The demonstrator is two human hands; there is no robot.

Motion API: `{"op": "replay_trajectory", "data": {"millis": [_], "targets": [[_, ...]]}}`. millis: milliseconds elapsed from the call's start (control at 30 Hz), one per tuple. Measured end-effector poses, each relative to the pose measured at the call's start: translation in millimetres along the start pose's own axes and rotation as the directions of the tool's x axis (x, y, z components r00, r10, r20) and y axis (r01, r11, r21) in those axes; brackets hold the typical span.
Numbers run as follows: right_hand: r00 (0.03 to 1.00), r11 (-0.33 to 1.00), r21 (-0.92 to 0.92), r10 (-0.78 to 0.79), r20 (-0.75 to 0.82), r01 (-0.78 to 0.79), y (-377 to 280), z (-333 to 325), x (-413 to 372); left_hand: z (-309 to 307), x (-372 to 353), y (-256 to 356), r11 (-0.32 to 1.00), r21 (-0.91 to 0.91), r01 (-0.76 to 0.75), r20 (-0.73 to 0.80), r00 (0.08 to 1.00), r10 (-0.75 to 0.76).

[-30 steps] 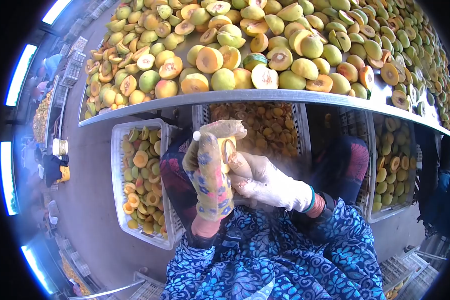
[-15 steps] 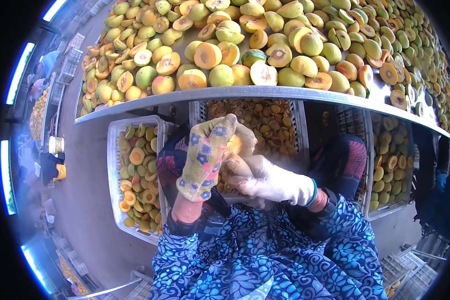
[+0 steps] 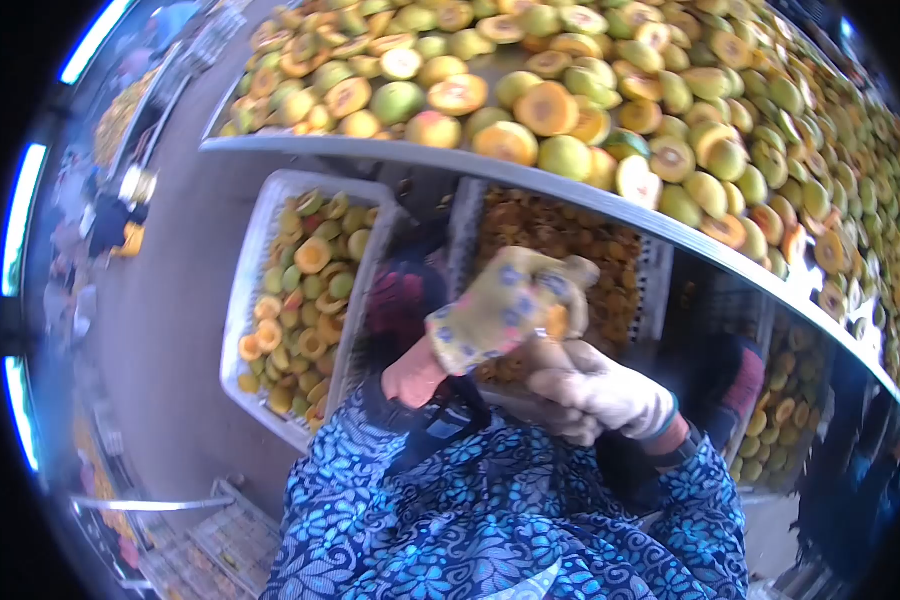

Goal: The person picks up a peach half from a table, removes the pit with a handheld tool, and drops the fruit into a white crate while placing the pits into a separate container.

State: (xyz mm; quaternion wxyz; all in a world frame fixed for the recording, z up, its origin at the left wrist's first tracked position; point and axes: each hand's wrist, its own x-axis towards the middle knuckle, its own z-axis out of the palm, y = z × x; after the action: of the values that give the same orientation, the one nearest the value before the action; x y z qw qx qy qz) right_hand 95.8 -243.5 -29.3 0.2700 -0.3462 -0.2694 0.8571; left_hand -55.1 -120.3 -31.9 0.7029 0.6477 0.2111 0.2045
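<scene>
My left hand (image 3: 515,305), in a patterned yellowish glove, is closed around a piece of orange fruit (image 3: 552,321). Against the fruit's lower side is my right hand (image 3: 605,390), in a white glove with its fingers curled; whatever it grips is too blurred to make out. Both hands are close together over a crate (image 3: 653,290) of small orange and brown fruit pieces. Beyond them, halved green and orange fruits (image 3: 547,108) cover a metal-edged table (image 3: 450,158).
A white crate (image 3: 238,300) of halved fruit stands on the floor at the left. Another crate of fruit (image 3: 775,420) is at the right, under the table edge. Racks (image 3: 210,545) lie at the lower left. People are blurred at the far left.
The whole view has turned and shifted, so the table edge slopes down more to the right. My hands appear farther right and slightly lower, still together at the fruit.
</scene>
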Motion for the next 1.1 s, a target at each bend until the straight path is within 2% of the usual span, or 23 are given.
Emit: {"op": "replay_trajectory", "data": {"millis": [67,100,167,200,267,333,400,433,500,533,567,600,633,733,767,833,867,900,967,1000,1033,1067,1100], "targets": [[0.980,0.929,0.341,0.081,0.183,-0.141,12,-2,2,1,-3,15,0.997,0.052,0.050,0.069,0.996,-0.053],[0.984,0.928,0.356,0.044,0.175,-0.105,8,5,1,0,-5,21,0.996,0.079,0.045,0.059,0.997,-0.050],[0.919,0.780,0.603,-0.098,0.382,-0.167,14,5,11,4,-8,25,0.999,0.021,0.042,-0.032,0.999,-0.041],[0.948,0.823,0.568,-0.203,0.246,0.029,23,8,15,9,-12,21,0.995,-0.097,-0.009,-0.118,0.993,-0.003],[0.940,0.823,0.567,-0.194,0.282,0.000,20,7,18,16,-16,10,0.976,-0.203,-0.073,-0.212,0.977,0.029],[0.935,0.824,0.567,-0.182,0.305,-0.025,13,8,22,27,-12,-13,0.962,-0.059,-0.268,-0.496,0.844,0.205],[0.959,0.886,0.462,-0.149,0.240,0.022,6,13,24,27,-11,-3,0.910,0.121,-0.396,-0.708,0.608,0.359],[0.969,0.912,0.408,-0.137,0.206,0.043,2,16,24,25,-13,1,0.907,0.117,-0.405,-0.714,0.600,0.360],[0.999,0.994,0.100,-0.033,-0.043,0.037,-8,22,25,13,-21,16,0.953,-0.267,-0.142,-0.605,0.794,-0.051],[0.999,0.990,0.141,0.007,-0.035,-0.002,-12,26,28,4,-25,17,0.871,-0.486,-0.071,-0.453,0.873,-0.181],[0.999,0.983,0.182,0.044,-0.032,-0.037,-13,29,29,-2,-25,14,0.921,-0.379,-0.087,-0.471,0.875,-0.111],[0.992,0.908,0.411,0.040,0.118,-0.086,-6,24,33,-7,-27,9,0.945,-0.317,-0.082,-0.475,0.876,-0.083],[0.939,0.729,0.656,-0.054,0.340,-0.195,-3,26,44,-12,-28,4,0.965,-0.251,-0.076,-0.480,0.875,-0.056],[0.935,0.758,0.636,-0.107,0.339,-0.144,2,28,51,-16,-31,9,0.863,-0.498,-0.082,-0.434,0.885,-0.167],[0.935,0.760,0.633,-0.103,0.338,-0.145,3,28,51,-18,-31,6,0.862,-0.500,-0.087,-0.436,0.885,-0.164],[0.934,0.788,0.605,-0.121,0.336,-0.116,5,28,48,-23,-31,-13,0.991,-0.064,-0.114,-0.612,0.790,0.051],[0.906,0.791,0.604,-0.180,0.382,-0.097,8,27,44,-36,-37,-23,0.984,0.165,0.073,-0.698,0.713,0.064],[0.872,0.793,0.604,-0.236,0.428,-0.082,7,27,40,-45,-48,11,0.918,-0.391,-0.065,-0.617,0.758,-0.209],[0.934,0.779,0.612,-0.307,0.182,0.137,-1,31,30,-73,-81,1,0.963,-0.141,-0.228,-0.626,0.774,0.091],[0.967,0.860,0.479,-0.243,0.078,0.178,-2,26,31,-87,-107,-18,0.941,0.054,-0.334,-0.596,0.745,0.299],[0.980,0.925,0.326,-0.193,-0.042,0.196,-5,17,32,-105,-159,-42,0.946,0.313,0.081,-0.729,0.659,0.186],[0.958,0.994,0.025,-0.099,-0.269,0.109,-5,13,36,-122,-187,-61,0.810,0.505,0.300,-0.818,0.467,0.337],[0.841,0.916,-0.401,-0.205,-0.500,-0.015,2,15,46,-131,-201,-28,0.503,0.795,0.339,-0.596,0.590,0.544]]}}
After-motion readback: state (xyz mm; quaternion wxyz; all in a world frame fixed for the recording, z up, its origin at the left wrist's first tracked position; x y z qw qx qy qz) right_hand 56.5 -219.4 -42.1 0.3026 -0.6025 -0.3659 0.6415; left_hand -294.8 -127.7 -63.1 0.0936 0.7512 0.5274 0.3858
